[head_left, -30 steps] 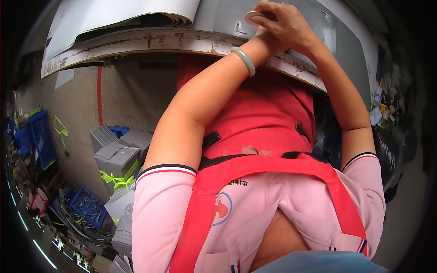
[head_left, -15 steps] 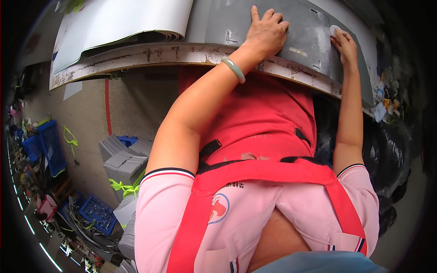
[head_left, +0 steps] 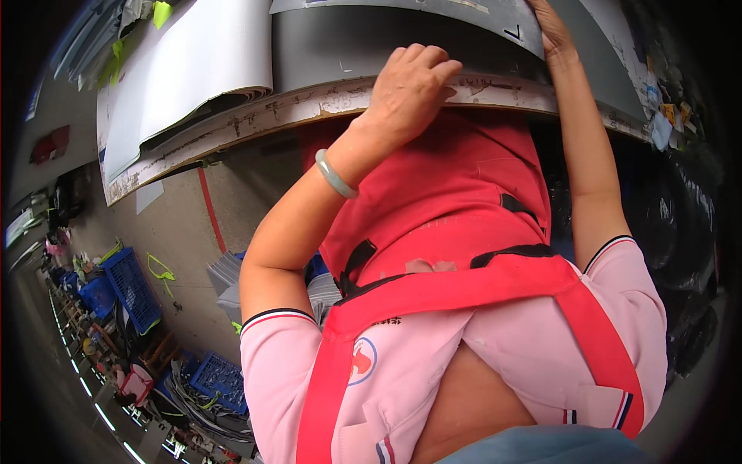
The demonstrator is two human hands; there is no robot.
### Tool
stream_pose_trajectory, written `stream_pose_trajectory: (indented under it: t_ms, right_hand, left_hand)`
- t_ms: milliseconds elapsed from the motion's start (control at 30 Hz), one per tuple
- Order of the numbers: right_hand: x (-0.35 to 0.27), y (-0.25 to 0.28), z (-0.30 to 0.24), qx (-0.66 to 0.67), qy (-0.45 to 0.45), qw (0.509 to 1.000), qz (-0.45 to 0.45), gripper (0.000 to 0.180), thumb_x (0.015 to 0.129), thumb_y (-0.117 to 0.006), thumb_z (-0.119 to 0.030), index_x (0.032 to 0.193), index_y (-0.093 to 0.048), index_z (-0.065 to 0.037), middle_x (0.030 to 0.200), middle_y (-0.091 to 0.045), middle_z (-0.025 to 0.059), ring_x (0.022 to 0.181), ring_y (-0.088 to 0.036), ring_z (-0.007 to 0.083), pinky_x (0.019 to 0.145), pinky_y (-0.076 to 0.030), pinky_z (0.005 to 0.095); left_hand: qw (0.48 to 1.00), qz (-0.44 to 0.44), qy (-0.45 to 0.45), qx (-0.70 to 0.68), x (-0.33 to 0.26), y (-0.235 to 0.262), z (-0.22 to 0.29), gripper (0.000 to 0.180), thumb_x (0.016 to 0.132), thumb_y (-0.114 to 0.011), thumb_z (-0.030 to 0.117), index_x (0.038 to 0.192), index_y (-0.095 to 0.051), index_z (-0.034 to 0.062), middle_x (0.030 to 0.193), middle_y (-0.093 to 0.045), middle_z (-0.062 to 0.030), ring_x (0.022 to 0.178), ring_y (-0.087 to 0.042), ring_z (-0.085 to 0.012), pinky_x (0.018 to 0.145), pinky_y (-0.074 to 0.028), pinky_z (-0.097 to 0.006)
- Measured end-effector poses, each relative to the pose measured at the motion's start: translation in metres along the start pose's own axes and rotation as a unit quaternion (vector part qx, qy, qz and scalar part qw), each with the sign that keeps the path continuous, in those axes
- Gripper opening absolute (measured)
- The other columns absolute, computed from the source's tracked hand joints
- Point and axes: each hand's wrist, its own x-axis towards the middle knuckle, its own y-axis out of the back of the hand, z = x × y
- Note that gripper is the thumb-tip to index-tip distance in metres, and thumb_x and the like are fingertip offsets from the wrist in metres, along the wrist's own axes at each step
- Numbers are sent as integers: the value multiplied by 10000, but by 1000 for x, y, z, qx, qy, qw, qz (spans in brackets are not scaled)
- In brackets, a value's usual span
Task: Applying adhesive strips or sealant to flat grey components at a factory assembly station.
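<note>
My right hand [head_left: 553, 35] grips the right end of a stiff grey template plate [head_left: 464, 14] with L-shaped corner slots. The plate is raised and tilted, its near edge off the dark grey sheet [head_left: 325, 50] below; the white disc is not visible, perhaps hidden in that hand. Small pale corner marks show on the sheet. Over the table's front edge hovers my left hand [head_left: 411, 89], fingers curled inward, with nothing visible in it. A pale green bangle [head_left: 335, 175] circles that wrist.
White sheeting [head_left: 193, 58] with a folded-over edge covers the table's left part. The worn table edge [head_left: 309, 102] curves before me. Blue crates [head_left: 133, 288] stand on the floor at left, black plastic bags [head_left: 665, 224] at right. Grey stacked pieces [head_left: 226, 282] sit beneath.
The template plate has come up off the dark sheet and moved away, uncovering corner marks. My left hand has left the plate, moved nearer and curled. My right hand has shifted farther away with the plate.
</note>
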Motion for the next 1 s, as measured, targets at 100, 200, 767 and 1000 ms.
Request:
stream_pose_trajectory:
  t_ms: [100, 200, 767, 1000]
  right_hand:
    - [2, 14, -1, -10, 15, 1000, 21, 352, 969, -719, -199, 1286, -634, -72, 1171, -731, 82, 997, -727, 209, 908, -611, 385]
    - [-2, 20, 3, -19, 2, 1000, 22, 353, 973, -716, -198, 1293, -634, -74, 1160, -731, 84, 1004, -723, 204, 892, -610, 378]
    - [-6, 20, 6, -84, 2, 996, -11, 334, 1010, -672, -252, 1283, -639, -63, 1117, -735, 67, 949, -727, 180, 835, -610, 340]
    - [-9, 6, 8, -72, 4, 997, 4, 342, 1010, -670, -253, 1287, -633, -56, 1125, -730, 71, 958, -725, 184, 841, -614, 339]
  left_hand:
    - [996, -72, 59, 8, 4, 13, -39, 311, 813, -779, 112, 1122, -749, 97, 1163, -661, -58, 1081, -631, -290, 939, -519, -392]
    - [988, -113, 93, -51, 9, 24, -46, 292, 835, -771, 107, 1123, -742, 66, 1161, -664, -74, 1065, -651, -307, 918, -540, -392]
    - [994, -106, -10, -20, -1, 28, -52, 183, 885, -700, 69, 1060, -726, 23, 1125, -675, -109, 1057, -651, -322, 914, -554, -392]
    - [979, -156, 80, -102, 8, 37, -63, 216, 847, -743, 114, 1038, -742, 13, 1105, -689, -110, 1076, -651, -330, 927, -541, -405]
